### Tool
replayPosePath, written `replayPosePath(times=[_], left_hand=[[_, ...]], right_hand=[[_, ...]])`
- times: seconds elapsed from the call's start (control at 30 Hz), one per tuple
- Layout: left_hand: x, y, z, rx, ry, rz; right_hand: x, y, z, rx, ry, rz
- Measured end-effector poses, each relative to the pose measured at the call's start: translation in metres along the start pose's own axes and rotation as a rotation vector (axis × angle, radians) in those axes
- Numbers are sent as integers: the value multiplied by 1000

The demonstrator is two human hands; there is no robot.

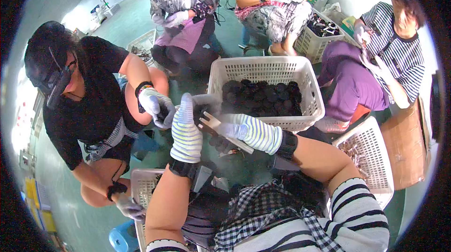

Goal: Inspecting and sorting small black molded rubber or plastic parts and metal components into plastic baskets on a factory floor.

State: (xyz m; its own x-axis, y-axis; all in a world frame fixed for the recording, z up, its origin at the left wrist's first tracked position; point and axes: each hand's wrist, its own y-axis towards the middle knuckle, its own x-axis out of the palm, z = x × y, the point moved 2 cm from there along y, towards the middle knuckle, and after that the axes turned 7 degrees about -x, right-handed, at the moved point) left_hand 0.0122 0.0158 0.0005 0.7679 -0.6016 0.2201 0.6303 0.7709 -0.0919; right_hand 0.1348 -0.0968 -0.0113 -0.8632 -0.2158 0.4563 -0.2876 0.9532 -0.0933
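My left hand [187,134], in a striped glove with grey fingers, is raised in the middle with its thumb up. Its fingers curl around something dark that I cannot make out. My right hand [257,133], also gloved, is closed around a flat, pale tool [211,121] with a notched end. That end points toward my left hand, close beside its fingers; the tool's other end sticks out below my right hand. Beyond both hands stands a white crate [263,64] with many dark round pieces [260,99] in it.
A co-worker's gloved hand [157,106] is close to my left hand. Other people sit around the crate. A white basket [376,158] of small parts stands at my right, another crate [141,177] at my left. A blue stool [123,239] is at lower left.
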Motion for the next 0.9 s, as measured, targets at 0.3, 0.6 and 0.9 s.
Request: replayPosePath(times=[0.3,0.6,0.9], left_hand=[[-42,19,0,12,-277,125],[-22,15,4,-43,-230,-96],[4,-11,5,34,182,-336]], right_hand=[[-13,3,7,-142,-436,176],[-8,-2,-6,-316,84,148],[-9,1,0,-492,-157,230]])
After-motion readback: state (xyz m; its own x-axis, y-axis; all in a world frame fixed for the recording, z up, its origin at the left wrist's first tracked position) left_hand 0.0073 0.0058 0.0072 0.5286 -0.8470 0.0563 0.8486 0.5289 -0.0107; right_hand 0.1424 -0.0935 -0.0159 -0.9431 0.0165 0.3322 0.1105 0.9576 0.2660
